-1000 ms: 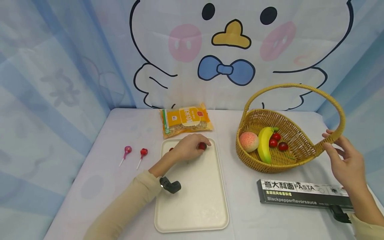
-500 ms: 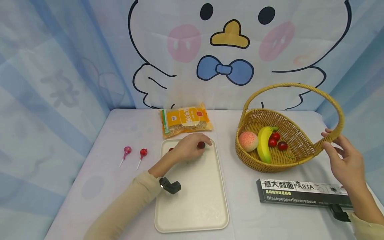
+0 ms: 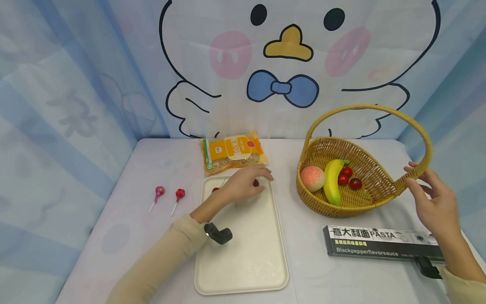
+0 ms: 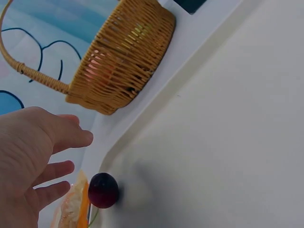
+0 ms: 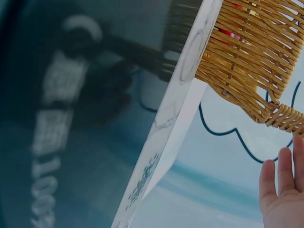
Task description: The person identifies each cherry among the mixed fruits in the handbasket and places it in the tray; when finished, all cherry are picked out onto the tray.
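My left hand [image 3: 244,183] hovers over the far end of the cream tray [image 3: 243,261], its fingers spread. Below it a dark red cherry [image 4: 103,190] with a green stem lies on the tray, apart from the fingers in the left wrist view. Another cherry [image 3: 215,189] shows partly behind the hand. At the right, my right hand [image 3: 436,202] holds the wicker basket [image 3: 345,211] at the foot of its handle, thumb in front and fingers behind. Inside the basket are a peach [image 3: 313,178], a banana [image 3: 333,181] and three cherries [image 3: 355,183].
Two lollipops [image 3: 180,194] lie left of the tray. Behind it is an orange food packet [image 3: 233,153]. A black-and-white pasta box [image 3: 379,242] lies in front of the basket, under my right wrist. A printed curtain [image 3: 282,118] hangs behind the table.
My left hand's fingers have spread wider and moved slightly up and right, away from the cherry, which stays on the tray. My right hand keeps its place at the basket handle.
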A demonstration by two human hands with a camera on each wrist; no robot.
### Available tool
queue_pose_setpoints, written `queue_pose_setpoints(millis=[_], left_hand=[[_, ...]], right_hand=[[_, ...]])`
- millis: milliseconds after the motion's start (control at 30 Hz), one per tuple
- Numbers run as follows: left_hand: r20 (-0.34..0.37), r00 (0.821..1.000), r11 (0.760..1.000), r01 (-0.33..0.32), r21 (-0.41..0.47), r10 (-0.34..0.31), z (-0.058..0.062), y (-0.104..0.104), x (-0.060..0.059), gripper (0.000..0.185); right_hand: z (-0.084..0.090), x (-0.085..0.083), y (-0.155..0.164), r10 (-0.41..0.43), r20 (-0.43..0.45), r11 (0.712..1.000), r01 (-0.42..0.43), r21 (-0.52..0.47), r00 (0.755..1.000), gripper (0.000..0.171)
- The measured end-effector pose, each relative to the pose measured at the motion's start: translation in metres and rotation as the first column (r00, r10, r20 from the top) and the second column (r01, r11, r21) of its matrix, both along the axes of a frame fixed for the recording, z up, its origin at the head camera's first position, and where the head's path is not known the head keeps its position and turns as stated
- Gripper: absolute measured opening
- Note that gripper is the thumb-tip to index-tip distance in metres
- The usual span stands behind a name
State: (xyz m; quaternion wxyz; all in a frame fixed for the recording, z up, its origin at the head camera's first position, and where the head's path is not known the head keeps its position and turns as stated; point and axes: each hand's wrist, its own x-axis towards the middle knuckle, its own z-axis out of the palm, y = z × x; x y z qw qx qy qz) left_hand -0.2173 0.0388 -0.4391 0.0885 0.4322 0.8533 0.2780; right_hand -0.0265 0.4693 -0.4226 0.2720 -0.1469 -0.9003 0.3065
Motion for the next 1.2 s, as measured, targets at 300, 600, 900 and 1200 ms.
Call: queue_pose_setpoints(millis=[300,600,900,1200], left_hand=[[0.03,0.999,0.998,0.016,0.068,-0.018,0.014,0.011,0.003,0.028],[0.12,0.992,0.987,0.009,0.159,-0.028,0.027,0.028,0.01,0.029],[0.195,0.98,0.976,-0.019,0.219,-0.025,0.038,0.039,0.017,0.032],[0.165,0.979,0.971,0.082,0.224,-0.121,0.054,0.066,0.021,0.033]], right_hand=[[0.003,0.001,0.002,0.022,0.008,1.0,-0.022,-0.022,1.0,0.048],[0.004,0.001,0.002,0.04,0.003,0.999,-0.04,-0.034,0.999,0.047],[0.003,0.002,0.001,0.019,0.022,0.999,-0.018,-0.035,1.0,0.048],[0.002,0.002,0.002,0.023,0.017,0.999,-0.022,-0.037,1.0,0.048]])
